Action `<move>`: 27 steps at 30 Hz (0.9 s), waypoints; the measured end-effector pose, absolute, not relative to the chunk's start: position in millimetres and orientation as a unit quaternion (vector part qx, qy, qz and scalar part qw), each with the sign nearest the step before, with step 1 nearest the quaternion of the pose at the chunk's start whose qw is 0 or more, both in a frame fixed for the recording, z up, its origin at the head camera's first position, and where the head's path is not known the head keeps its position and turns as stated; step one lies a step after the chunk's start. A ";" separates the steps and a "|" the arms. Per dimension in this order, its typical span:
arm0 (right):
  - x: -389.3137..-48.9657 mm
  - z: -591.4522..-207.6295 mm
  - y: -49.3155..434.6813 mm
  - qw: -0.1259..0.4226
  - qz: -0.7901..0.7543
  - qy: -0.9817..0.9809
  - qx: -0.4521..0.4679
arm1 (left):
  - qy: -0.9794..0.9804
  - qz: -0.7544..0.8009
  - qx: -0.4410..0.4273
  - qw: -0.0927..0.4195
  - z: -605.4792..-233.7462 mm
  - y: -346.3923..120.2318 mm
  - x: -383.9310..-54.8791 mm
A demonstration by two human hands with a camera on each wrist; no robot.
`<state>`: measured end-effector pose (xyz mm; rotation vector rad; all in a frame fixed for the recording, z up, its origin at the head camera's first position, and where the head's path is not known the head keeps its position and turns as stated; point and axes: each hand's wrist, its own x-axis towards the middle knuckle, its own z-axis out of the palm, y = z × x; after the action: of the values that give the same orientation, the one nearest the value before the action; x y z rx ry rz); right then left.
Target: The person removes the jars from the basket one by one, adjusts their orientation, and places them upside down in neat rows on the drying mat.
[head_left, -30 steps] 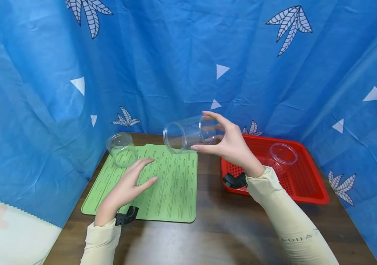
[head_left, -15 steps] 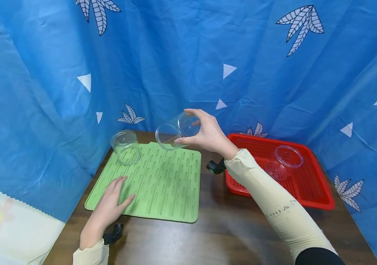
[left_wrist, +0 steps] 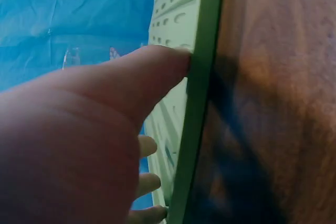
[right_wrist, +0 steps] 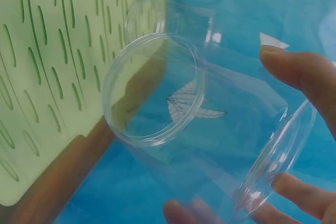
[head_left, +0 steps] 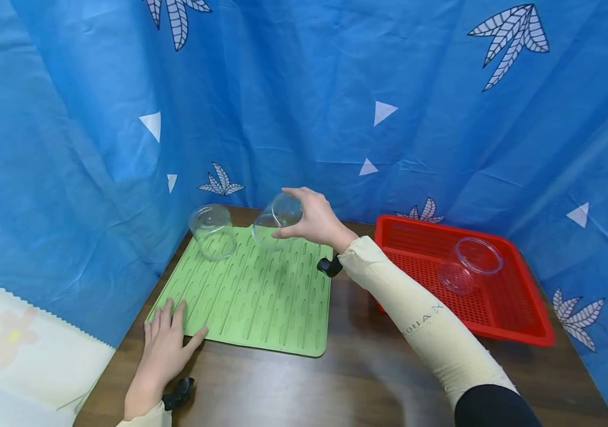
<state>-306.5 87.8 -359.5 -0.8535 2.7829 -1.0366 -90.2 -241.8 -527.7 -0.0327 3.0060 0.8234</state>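
Two hands, the nearer one: left hand [head_left: 162,347], to the near left of the grip; fingers extended, holding nothing, at the corner of the green mat [head_left: 261,296]. Contact pressure cannot be judged.
Green mat: below the grip and to its near side, flat on the brown tabletop [head_left: 282,391].
Red basket [head_left: 528,338]: right of the grip, well apart; perforated, with clear plasticware [head_left: 466,267] lying inside.
Right hand [head_left: 317,216]: forms the grip; thumb and fingers curl about opposite sides of the held cup [head_left: 266,224].
Held cup: within the grip, tilted, one rimmed end slanting down toward the mat's far part; transparent and smooth.
Expected handling: probably light, thin-walled plastic, springy rather than rigid; likely slippery if wet, and liable to dent or crack under a hard squeeze.
Best hold: a broad, gentle span round the wall near the palm-side end, where the stiffer rim should resist squashing and the opposite end stays unobstructed.
Standing cup [head_left: 213,228]: left of the grip, near it, upside down on the mat's far left corner.
Blue curtain [head_left: 304,89]: beyond the grip, patterned with leaves and triangles.
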 end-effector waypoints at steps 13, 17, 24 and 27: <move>-329.0 -392.1 44.0 0.043 -0.288 0.917 -0.272 | 0.965 0.260 -0.010 0.025 -538.4 -243.8 -90.3; -331.6 -398.6 34.3 0.040 -0.276 0.922 -0.269 | 0.966 0.257 -0.006 0.016 -537.6 -243.2 -91.8; -338.3 -413.4 21.2 0.059 -0.253 0.931 -0.258 | 0.964 0.267 -0.007 0.005 -540.0 -241.1 -91.1; -341.6 -419.4 14.8 0.069 -0.232 0.934 -0.261 | 0.963 0.270 -0.012 0.010 -541.9 -240.3 -89.6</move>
<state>-341.6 14.8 -419.4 -0.7872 2.8139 -0.6996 -89.6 -240.3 -541.9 -0.0361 3.0054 0.8441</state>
